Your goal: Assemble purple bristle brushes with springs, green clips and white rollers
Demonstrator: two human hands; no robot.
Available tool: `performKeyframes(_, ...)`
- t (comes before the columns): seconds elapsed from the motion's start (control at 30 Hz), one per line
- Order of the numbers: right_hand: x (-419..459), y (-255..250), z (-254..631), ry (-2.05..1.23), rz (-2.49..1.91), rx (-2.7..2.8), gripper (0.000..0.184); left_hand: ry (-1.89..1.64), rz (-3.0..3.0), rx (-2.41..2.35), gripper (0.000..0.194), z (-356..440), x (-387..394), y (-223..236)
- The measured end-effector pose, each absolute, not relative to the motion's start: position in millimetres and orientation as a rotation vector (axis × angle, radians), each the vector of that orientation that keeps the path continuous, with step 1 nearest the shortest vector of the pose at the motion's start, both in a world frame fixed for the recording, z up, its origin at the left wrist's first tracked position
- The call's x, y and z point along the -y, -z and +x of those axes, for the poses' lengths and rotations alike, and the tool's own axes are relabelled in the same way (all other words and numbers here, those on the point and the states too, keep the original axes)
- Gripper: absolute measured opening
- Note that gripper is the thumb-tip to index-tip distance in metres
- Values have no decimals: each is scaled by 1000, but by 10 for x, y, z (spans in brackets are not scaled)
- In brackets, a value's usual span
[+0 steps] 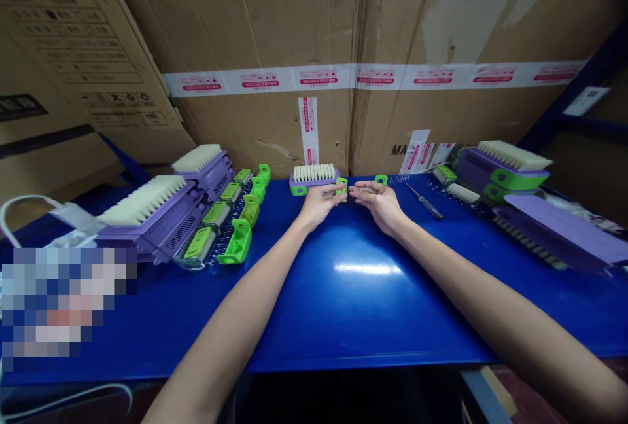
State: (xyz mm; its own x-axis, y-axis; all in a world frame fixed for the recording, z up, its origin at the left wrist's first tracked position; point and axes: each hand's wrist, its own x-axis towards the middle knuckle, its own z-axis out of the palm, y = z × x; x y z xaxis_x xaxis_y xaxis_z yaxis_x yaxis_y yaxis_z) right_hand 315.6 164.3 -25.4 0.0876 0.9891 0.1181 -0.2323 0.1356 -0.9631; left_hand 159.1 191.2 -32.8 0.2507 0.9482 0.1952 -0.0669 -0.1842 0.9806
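My left hand (320,205) is closed on a small green and yellowish plastic part (342,184), held upright between thumb and fingers. Facing it, my right hand (379,203) has its fingers drawn together near that part; what they pinch is too small to make out. Just behind my left hand lies a purple brush head (314,175) with cream bristles and a green end. Beyond my right hand are a green end cap (381,179) and a thin coil spring (398,179). A screwdriver (426,201) rests on the blue table (363,319) to the right.
At left stand purple brushes (147,205), a row of green-and-clear parts (200,244), springs and several green end caps (238,244). More purple brushes (510,162) and a purple panel (564,224) lie at right. Cardboard (265,25) walls the back. A white cable (27,200) runs at left.
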Motion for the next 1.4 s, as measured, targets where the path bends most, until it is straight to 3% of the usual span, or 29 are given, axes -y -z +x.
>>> performKeyframes(0.17, -1638, 263, 3136, -1123, -954, 1071, 39, -1187, 1434, -869, 39, 1637, -1892, 322)
performKeyframes(0.4, -1604, 270, 3090, -949, -998, 1261, 29, -1191, 1519, -869, 72, 1637, -1853, 302)
performKeyframes(0.83, -1662, 313, 3119, -852, -963, 1352, 33, -1217, 1581, -881, 48, 1610, -1900, 338)
performKeyframes(1.23, -1679, 333, 3128, -882, -973, 1372, 35, -1231, 1569, -941, 40, 1620, -1898, 348)
performKeyframes(1.4, -1690, 361, 3139, -742, -971, 1514, 28, -1236, 1575, -944, 38, 1629, -1882, 342)
